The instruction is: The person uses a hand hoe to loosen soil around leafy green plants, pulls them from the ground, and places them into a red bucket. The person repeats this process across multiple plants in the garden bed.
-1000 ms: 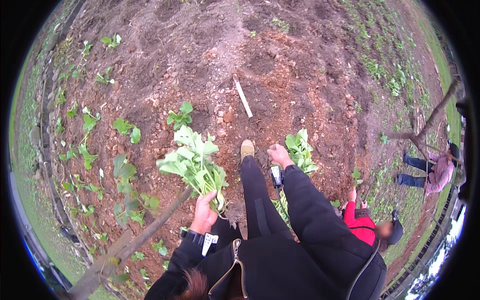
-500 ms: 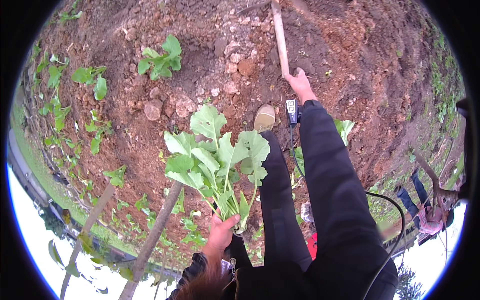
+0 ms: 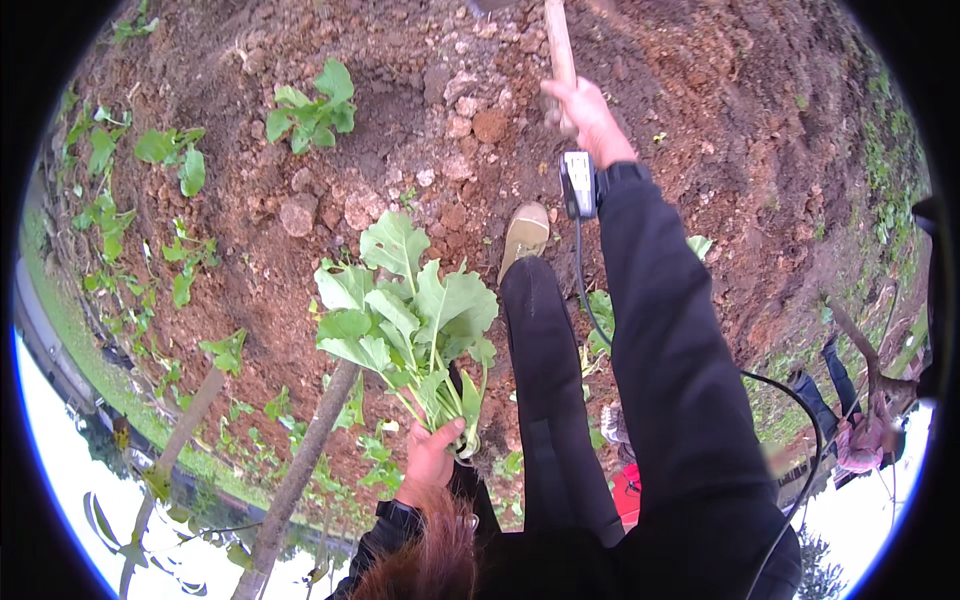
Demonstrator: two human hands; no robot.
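Head view, looking down on lumpy reddish-brown soil (image 3: 730, 130) with both your bare hands in sight. Your left hand (image 3: 430, 462), near and left of centre, has its grip closed around the stems of a bunch of leafy green plants (image 3: 410, 305); the broad leaves fan out toward the far side. Your right hand (image 3: 592, 118), farther off and right of centre, has its grip closed around the near end of a wooden handle (image 3: 561, 40). The handle runs to the far edge, where its working end is mostly cut off, so its shape is hard to tell. Your tan shoe (image 3: 526, 230) points away from you. Farther off and to its left, a single green plant (image 3: 318, 112) stands in the soil. A brown wooden pole (image 3: 300, 470) leans to the left of your left hand.

To handle this well, hold the stems snugly without squeezing, as they look tender. It seems best to keep the bunch low and left, away from the handle's path. Short, controlled strokes look safest, with the working end kept away from your shoe and the standing plant.
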